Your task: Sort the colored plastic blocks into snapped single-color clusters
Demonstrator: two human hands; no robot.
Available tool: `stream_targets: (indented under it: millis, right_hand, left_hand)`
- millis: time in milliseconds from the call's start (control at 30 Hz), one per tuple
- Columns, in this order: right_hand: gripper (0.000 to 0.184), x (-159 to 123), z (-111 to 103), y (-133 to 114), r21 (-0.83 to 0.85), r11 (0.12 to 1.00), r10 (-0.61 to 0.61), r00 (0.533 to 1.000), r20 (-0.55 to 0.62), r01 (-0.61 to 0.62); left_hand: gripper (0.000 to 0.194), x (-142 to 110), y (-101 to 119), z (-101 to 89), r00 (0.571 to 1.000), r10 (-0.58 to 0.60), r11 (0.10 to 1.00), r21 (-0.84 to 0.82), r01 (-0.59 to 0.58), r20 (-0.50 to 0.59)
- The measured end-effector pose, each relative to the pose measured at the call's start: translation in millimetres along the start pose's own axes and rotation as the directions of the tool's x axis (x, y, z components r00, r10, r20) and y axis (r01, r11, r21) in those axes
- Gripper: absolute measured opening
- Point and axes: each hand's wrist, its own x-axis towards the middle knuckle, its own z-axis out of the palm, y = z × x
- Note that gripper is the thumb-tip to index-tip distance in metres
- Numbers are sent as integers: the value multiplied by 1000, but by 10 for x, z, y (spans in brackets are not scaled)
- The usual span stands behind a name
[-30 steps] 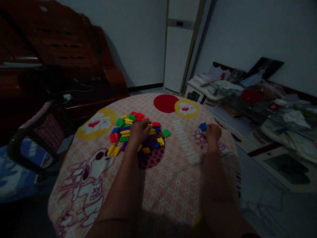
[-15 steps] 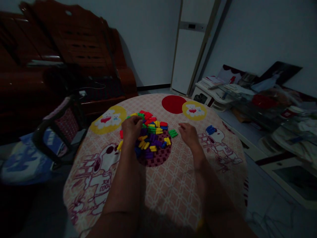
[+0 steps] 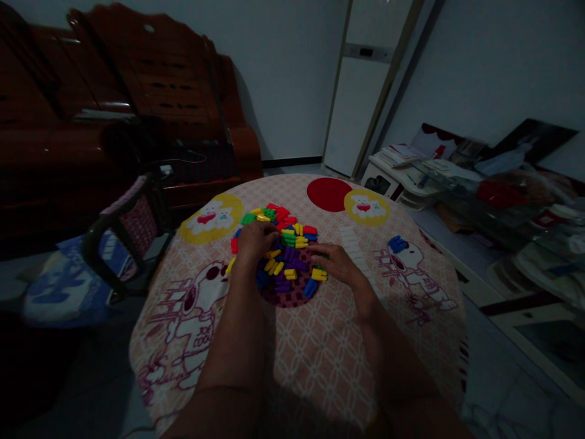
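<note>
A heap of small plastic blocks (image 3: 287, 244) in red, yellow, green, blue and purple lies in the middle of a round table (image 3: 297, 341) under a pink cartoon-print cloth. My left hand (image 3: 255, 239) rests knuckles-up on the left side of the heap, fingers curled down onto the blocks. On the heap's right edge lies my right hand (image 3: 333, 261), its fingers stretched out flat over the blocks. A small cluster of blue blocks (image 3: 397, 244) sits apart on the cloth to the right.
A dark chair (image 3: 123, 238) with a patterned cushion stands at the table's left. Behind it is a dark wooden sofa (image 3: 91, 122). At the right, a low white table (image 3: 402, 177) and a glass surface (image 3: 516, 213) are piled with clutter. A white door (image 3: 356, 103) is at the back.
My right hand left the blue cluster on the right and moved left onto the heap. The left hand stayed on the heap. The camera view shifted leftward.
</note>
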Motion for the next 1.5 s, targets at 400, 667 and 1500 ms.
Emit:
stream_targets:
  millis: [400, 667, 1500]
  right_hand:
    - [19, 82, 491, -218, -317, 922, -200, 974, 107, 224]
    - [12, 73, 380, -204, -354, 927, -157, 986, -57, 127]
    - [7, 205, 1113, -557, -410, 879, -246, 968, 46, 243]
  left_hand:
    - [28, -18, -272, -68, 990, -116, 993, -45, 113, -80]
    - [30, -28, -201, -96, 967, -178, 973, -182, 145, -184]
    - [34, -10, -139, -72, 940, -210, 945, -304, 124, -269]
